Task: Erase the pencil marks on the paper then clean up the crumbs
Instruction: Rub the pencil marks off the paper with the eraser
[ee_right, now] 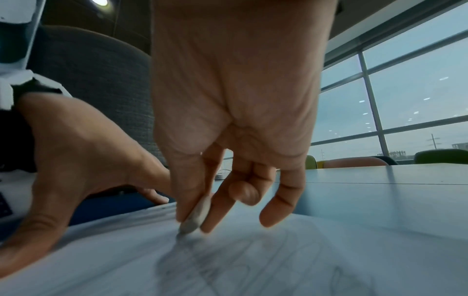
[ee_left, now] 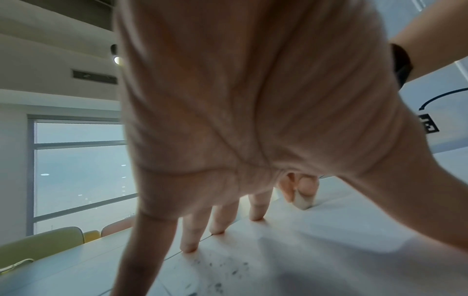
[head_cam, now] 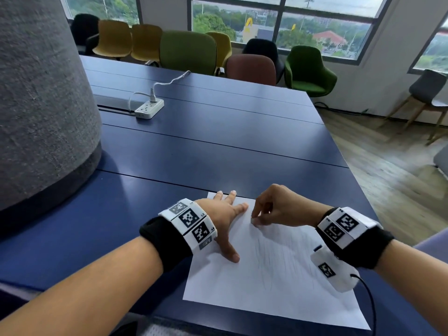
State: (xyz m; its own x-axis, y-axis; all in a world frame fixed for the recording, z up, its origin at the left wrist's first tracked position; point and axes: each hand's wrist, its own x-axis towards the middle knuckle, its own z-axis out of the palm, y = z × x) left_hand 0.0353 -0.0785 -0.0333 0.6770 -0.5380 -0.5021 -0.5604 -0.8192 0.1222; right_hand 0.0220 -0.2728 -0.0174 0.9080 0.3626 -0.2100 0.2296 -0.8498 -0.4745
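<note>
A white sheet of paper (head_cam: 271, 284) lies on the dark blue table (head_cam: 218, 146), with faint pencil marks (head_cam: 278, 253) across its middle. My left hand (head_cam: 226, 214) is spread flat, fingers straight, pressing the paper's far left corner. My right hand (head_cam: 260, 218) pinches a small pale eraser (head_cam: 255, 221) between thumb and forefinger, its tip down on the paper at the top of the marks. The right wrist view shows the eraser (ee_right: 198, 215) touching the scribble (ee_right: 202, 266). In the left wrist view, dark crumbs (ee_left: 222, 268) are scattered on the sheet near my fingers (ee_left: 190, 240).
A tall grey fabric-covered column (head_cam: 41, 98) stands on the left of the table. A white power strip (head_cam: 149, 108) with a plugged cable lies farther back. Coloured chairs (head_cam: 186, 52) line the far side under windows. The table's right edge drops to a wooden floor (head_cam: 388, 170).
</note>
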